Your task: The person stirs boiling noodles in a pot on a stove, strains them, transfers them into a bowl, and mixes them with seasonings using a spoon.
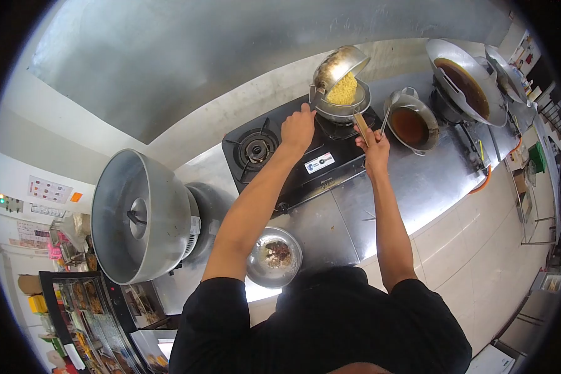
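Observation:
My left hand (pixel 298 129) is closed beside the dark handle of a metal pan (pixel 338 64), which is tilted on its side over the burner. Yellow food in small pieces (pixel 343 90) lies at its mouth, above a second metal pan (pixel 346 113) on the stove. My right hand (pixel 375 149) is closed around a flat wooden handle (pixel 360 126) reaching to the lower pan; I cannot tell which tool or pan it belongs to. Just right stands a pot of reddish-brown liquid (pixel 410 124) with a ladle (pixel 389 111) in it.
An unlit burner (pixel 257 148) is on the black stove (pixel 321 165), left of the pans. A metal bowl of seasonings (pixel 274 257) sits near my body. A large metal drum-shaped machine (pixel 162 218) stands left. A wide wok of brown liquid (pixel 467 81) is at far right.

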A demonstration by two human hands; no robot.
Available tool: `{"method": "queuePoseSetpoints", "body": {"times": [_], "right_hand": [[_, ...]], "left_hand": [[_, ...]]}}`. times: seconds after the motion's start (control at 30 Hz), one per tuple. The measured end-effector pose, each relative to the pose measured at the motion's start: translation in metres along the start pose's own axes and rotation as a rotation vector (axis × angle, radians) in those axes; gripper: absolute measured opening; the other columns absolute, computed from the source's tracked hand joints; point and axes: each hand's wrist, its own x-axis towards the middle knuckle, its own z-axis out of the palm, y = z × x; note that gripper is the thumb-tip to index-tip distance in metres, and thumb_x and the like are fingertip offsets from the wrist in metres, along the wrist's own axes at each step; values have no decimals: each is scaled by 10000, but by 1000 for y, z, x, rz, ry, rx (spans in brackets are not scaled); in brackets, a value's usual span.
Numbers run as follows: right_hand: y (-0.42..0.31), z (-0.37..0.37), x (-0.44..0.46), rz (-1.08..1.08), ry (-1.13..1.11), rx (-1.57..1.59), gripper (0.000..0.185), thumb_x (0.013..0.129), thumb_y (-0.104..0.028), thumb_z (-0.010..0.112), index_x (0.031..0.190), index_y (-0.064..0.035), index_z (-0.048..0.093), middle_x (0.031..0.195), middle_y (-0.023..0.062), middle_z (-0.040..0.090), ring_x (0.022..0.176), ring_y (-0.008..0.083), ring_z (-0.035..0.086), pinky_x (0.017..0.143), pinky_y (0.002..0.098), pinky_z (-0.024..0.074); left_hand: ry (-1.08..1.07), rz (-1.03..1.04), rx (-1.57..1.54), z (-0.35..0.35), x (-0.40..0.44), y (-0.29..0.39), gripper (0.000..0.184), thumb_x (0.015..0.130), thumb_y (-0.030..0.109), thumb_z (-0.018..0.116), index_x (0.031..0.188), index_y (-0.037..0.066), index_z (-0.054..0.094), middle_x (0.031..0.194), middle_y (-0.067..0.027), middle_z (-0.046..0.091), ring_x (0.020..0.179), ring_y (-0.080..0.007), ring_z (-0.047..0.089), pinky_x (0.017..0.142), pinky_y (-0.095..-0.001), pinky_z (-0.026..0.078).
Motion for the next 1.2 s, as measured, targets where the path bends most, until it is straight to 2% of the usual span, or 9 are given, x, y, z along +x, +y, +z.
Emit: {"method": "queuePoseSetpoints", "body": {"times": [0.23, 0.5, 0.63, 0.9, 1.2], "right_hand": [[11, -6, -4, -8, 1, 62, 255, 989, -122, 521, 828, -148, 326, 1135, 233, 650, 671, 144, 613, 621, 241, 502], [9, -9, 6, -13, -7, 55, 275, 984, -113, 529, 814, -141, 315, 1160, 279, 619, 688, 149, 605, 642, 254, 499], [9, -10, 2, -42, -13, 54, 254, 990, -135, 526, 825, -127, 332, 1103, 244, 654, 673, 141, 617, 608, 242, 507], [10, -10, -1, -28, -5, 15, 273, 986, -123, 528, 818, -146, 315, 1141, 237, 646, 680, 140, 595, 634, 250, 485], [4, -11, -1, -49, -41, 33, 264, 991, -119, 514, 828, -134, 308, 1114, 253, 648, 666, 144, 607, 613, 250, 497]], "left_hand": [[101, 133, 110, -7, 9, -4, 292, 968, 337, 503, 972, 45, 514, 785, -187, 677, 701, -397, 677, 576, -493, 545], [169, 187, 66, -16, 9, 1, 279, 970, 320, 510, 934, 44, 501, 752, -192, 665, 668, -419, 656, 569, -503, 526], [133, 150, 40, -16, 12, 2, 283, 971, 322, 508, 947, 40, 510, 754, -204, 666, 696, -434, 653, 599, -519, 522], [176, 98, -60, -36, 16, 8, 301, 972, 327, 504, 950, 27, 528, 754, -237, 656, 731, -477, 633, 630, -552, 502], [187, -3, -90, -50, 20, 5, 311, 971, 324, 505, 959, 15, 538, 741, -254, 649, 754, -474, 640, 677, -552, 509]]}}
